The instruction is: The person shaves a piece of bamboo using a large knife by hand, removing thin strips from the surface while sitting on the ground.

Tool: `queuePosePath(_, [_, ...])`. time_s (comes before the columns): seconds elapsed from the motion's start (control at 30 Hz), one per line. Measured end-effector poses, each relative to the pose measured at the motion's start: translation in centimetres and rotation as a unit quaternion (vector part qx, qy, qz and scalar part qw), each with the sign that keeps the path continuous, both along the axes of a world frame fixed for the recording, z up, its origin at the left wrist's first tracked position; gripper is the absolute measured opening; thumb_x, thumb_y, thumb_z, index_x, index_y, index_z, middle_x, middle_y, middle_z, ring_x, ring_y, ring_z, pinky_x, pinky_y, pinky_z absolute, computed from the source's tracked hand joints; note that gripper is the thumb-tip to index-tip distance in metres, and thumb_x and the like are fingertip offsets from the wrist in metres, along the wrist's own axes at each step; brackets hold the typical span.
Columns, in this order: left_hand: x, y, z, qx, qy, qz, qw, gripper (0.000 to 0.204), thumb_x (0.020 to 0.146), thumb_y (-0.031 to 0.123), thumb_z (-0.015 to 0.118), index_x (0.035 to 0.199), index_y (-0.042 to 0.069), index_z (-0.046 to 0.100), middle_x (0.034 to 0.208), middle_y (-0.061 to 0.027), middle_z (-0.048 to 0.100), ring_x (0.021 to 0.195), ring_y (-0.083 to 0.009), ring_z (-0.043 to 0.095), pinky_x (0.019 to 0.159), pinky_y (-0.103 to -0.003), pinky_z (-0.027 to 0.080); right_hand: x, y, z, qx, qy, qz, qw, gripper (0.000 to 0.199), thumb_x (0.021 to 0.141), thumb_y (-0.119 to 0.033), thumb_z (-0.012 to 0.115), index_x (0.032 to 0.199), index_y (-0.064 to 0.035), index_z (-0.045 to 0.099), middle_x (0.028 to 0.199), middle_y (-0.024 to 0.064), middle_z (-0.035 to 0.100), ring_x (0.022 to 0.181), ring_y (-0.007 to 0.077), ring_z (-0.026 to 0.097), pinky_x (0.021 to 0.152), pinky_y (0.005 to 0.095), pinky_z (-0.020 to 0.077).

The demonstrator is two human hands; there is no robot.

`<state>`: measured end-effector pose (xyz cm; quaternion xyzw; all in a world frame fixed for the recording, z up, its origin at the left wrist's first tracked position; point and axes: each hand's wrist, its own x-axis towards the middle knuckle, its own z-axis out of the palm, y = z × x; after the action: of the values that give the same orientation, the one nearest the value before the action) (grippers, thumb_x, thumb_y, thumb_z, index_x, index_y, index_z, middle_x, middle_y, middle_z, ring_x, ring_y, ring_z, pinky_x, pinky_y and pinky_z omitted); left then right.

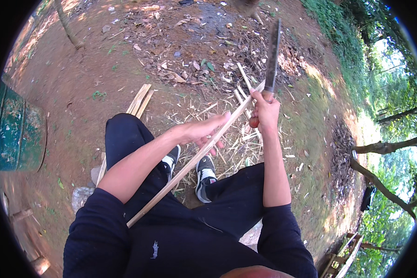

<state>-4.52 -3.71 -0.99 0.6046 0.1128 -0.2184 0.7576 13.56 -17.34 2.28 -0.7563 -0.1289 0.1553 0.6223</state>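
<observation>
A machete (273, 58) with a long dark blade and a wooden handle is gripped in my right hand (267, 111), its blade pointing away from me. The same hand's thumb and finger pinch the far end of a long, pale wooden strip (184, 170). That strip slants from my right hand down to the left, its near end against my lap. My left hand (204, 130) is under the strip's middle, fingers loosely spread and partly hidden by it. The hand does not close around the strip.
Split strips (140, 100) lie beyond my left knee, and shavings (238, 146) litter the ground past my shoes (205, 178). A green metal drum (21, 129) stands at the left. Stones (81, 197) lie near my left side; branches (380, 148) reach in at the right.
</observation>
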Motion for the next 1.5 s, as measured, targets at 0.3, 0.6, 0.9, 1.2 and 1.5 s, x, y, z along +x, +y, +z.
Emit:
queuePosePath(0.3, [0.2,-1.3,-1.5,-0.084,0.001,-0.028,0.996,0.026,0.102,0.024,0.05,0.085,0.004,0.049,0.05,0.0086,0.037,0.036,-0.0025,0.041,0.032,-0.023,0.042,2.1,-2.6,-1.0,0.058,0.029,-0.008,0.998,0.027,0.087,-0.023,0.072,0.074,-0.005,0.056,0.052,-0.0036,0.047,0.04,0.0061,0.04,0.038,0.0249,0.0315])
queuePosePath(0.6, [0.3,2.2,0.3,-0.05,0.009,0.12,0.991,0.029,0.1,0.02,0.052,0.075,0.011,0.04,0.05,0.008,0.033,0.033,-0.0018,0.028,0.027,-0.023,0.021,-2.7,-1.1,-1.3,-0.139,-0.311,0.112,0.934,0.03,0.08,-0.018,0.07,0.062,-0.0014,0.053,0.049,0.0035,0.047,0.047,0.0097,0.045,0.048,0.0319,0.0364])
queuePosePath(0.9, [-0.8,2.2,1.1,0.027,-0.049,0.127,0.99,0.028,0.099,0.027,0.054,0.078,0.009,0.048,0.054,0.0066,0.032,0.039,-0.005,0.03,0.035,-0.025,0.025,-5.3,0.7,-2.7,-0.228,-0.491,0.192,0.819,0.02,0.073,-0.017,0.07,0.068,-0.0064,0.053,0.06,0.0161,0.059,0.057,0.0382,0.06,0.053,0.0448,0.0466])
queuePosePath(1.2, [-1.2,1.2,1.2,0.154,-0.117,0.117,0.974,0.027,0.102,0.026,0.05,0.082,0.008,0.048,0.055,0.0059,0.034,0.039,-0.0056,0.032,0.037,-0.026,0.026,-3.8,1.0,-4.8,-0.145,-0.562,0.176,0.795,0.013,0.068,-0.011,0.067,0.069,-0.0076,0.055,0.056,0.0129,0.057,0.052,0.0335,0.06,0.049,0.0419,0.0488])
queuePosePath(1.5, [-0.3,1.6,0.4,0.06,-0.111,0.147,0.981,0.031,0.104,0.024,0.046,0.077,0.011,0.036,0.057,0.0075,0.032,0.039,-0.0041,0.028,0.035,-0.026,0.023,-0.4,-0.1,-4.8,-0.219,-0.541,0.081,0.808,0.021,0.075,-0.016,0.069,0.066,-0.0058,0.052,0.052,0.0163,0.055,0.05,0.0369,0.06,0.05,0.0436,0.0482])
